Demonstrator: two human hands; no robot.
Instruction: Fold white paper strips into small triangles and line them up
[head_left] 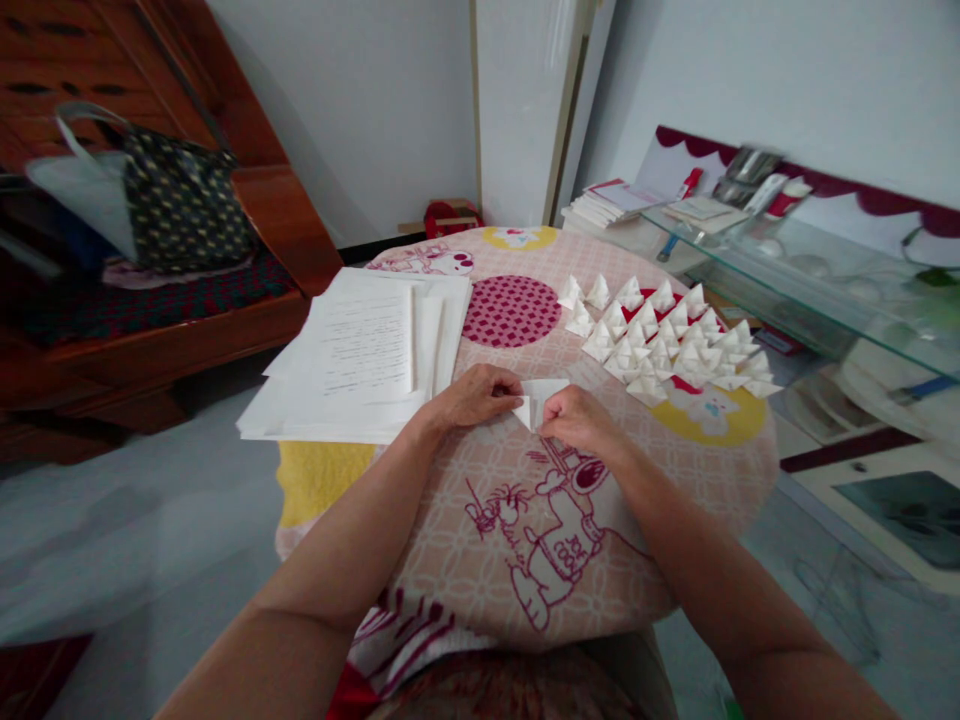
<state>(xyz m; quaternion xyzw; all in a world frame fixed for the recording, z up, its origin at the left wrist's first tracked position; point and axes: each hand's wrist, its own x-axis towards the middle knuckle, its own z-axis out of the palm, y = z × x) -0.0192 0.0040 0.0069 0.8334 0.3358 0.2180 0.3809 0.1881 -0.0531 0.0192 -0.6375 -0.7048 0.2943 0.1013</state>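
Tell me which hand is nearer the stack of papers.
Left: the left hand is just right of the stack of papers; the right hand is farther off to the right.

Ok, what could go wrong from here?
The left hand and right hand both hold the small white paper; uneven pulling might tear it. The folded pieces stand close together, so a stray brush could disturb several. The paper stack seems to overhang the table, so a bump might spill sheets.
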